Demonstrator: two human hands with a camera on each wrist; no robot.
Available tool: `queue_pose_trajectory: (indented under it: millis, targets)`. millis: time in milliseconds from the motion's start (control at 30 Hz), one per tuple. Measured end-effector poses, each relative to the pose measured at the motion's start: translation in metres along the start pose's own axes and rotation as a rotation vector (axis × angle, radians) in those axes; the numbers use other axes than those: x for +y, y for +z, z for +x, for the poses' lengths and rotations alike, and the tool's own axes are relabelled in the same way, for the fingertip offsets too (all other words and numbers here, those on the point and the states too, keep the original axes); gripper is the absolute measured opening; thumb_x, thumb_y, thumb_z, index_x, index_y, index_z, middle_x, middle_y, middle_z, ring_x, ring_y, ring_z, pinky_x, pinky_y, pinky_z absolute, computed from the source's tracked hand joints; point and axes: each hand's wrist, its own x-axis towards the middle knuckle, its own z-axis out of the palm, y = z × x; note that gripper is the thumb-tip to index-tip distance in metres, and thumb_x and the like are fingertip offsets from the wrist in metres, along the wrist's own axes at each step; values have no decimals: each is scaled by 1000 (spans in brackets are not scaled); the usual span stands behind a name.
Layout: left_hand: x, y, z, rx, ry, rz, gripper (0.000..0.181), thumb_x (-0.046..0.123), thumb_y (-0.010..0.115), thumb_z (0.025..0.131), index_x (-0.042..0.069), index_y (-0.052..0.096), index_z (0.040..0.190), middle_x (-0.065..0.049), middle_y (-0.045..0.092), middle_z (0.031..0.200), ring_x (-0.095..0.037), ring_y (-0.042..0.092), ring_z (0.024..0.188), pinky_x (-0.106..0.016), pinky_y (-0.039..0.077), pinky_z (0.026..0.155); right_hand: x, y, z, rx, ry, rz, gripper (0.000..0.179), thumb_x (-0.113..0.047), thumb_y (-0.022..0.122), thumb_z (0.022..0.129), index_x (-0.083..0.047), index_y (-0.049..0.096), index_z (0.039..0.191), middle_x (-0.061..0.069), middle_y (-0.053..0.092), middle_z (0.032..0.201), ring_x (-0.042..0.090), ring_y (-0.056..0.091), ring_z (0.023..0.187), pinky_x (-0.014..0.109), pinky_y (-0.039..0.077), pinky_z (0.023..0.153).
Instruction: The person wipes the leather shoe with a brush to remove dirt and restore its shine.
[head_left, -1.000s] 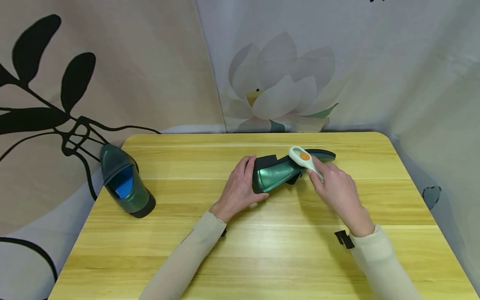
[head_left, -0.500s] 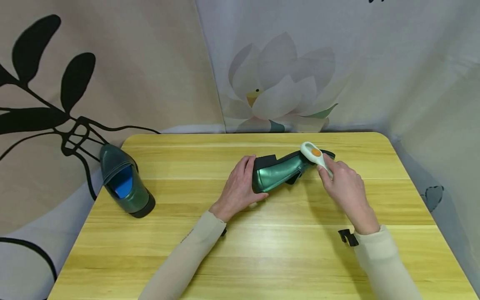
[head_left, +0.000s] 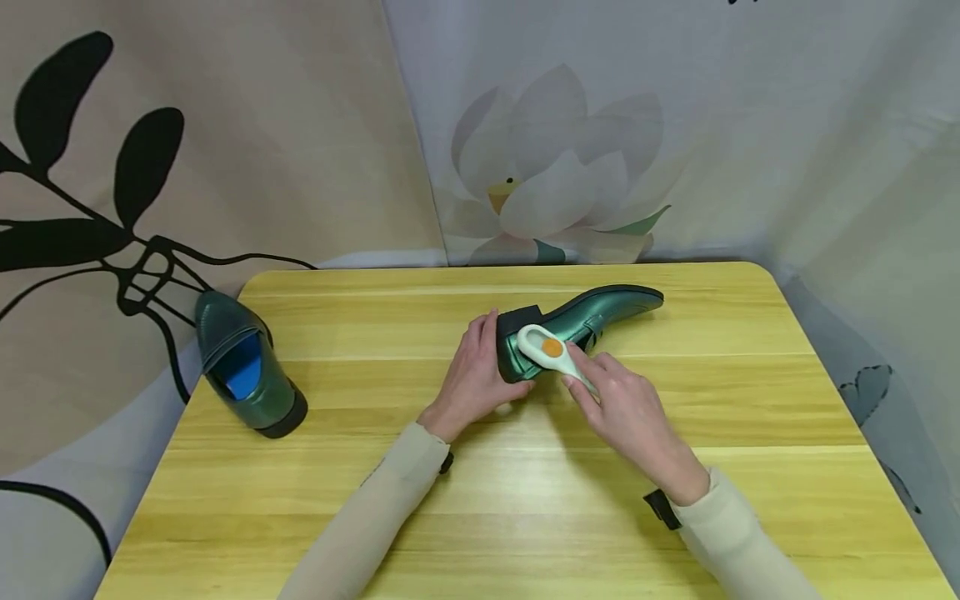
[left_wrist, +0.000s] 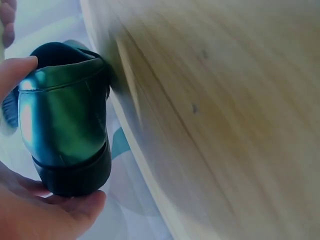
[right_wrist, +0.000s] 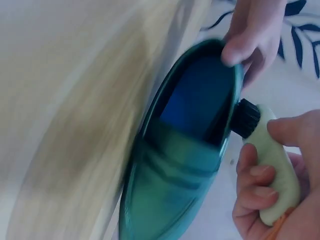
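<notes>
A metallic green loafer (head_left: 611,308) with a dark sole is tipped on its side over the table, sole toward the back and toe pointing right. My left hand (head_left: 474,367) grips its heel; in the left wrist view the thumb lies at the collar and the fingers are under the black heel block (left_wrist: 75,177). My right hand (head_left: 630,412) holds a small shoe brush (head_left: 534,340) with a pale handle and an orange oval. The right wrist view has the brush's dark bristles (right_wrist: 245,118) against the loafer's side, close to the opening. Blue lining shows inside.
A matching green loafer (head_left: 266,400) stands upright at the left edge of the wooden table (head_left: 480,517). Behind the table hangs a pale cloth (head_left: 300,167) printed with leaves and a flower.
My right hand has swept the brush first toward the toe, then left to the heel end. The left hand has kept its grip on the loafer, whose toe sits slightly higher now.
</notes>
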Motion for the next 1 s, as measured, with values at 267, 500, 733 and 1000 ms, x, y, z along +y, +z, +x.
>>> queue_pose_trajectory:
  millis: [267,500,733,1000]
  targets:
    - [0,-1,0,-44,-47,-6,121,43,94,73,-1,24,160,-24,39,152,-37,49,130,-48,44,110,18,0,2,69,82,-16,48,-19,70,100,-2,60,144,17,68,94,23,54,58,38,45,48]
    - [-3,-2,0,-60,-85,-49,121,40,94,74,-1,21,161,-24,38,153,-37,49,133,-47,44,112,5,6,-2,27,-69,13,50,-20,73,97,-2,62,142,11,64,90,13,48,57,29,42,47]
    - [-3,-2,1,-78,-90,-24,123,42,93,73,-1,20,162,-24,37,153,-36,49,131,-47,45,110,30,-4,2,123,101,-15,46,-17,71,99,1,62,141,19,69,90,22,52,56,35,41,44]
    - [-4,-2,0,-80,-86,10,121,41,94,73,-1,22,161,-25,39,151,-36,50,129,-47,45,110,18,0,3,47,60,7,49,-20,70,100,-1,60,144,15,66,89,18,50,56,33,41,47]
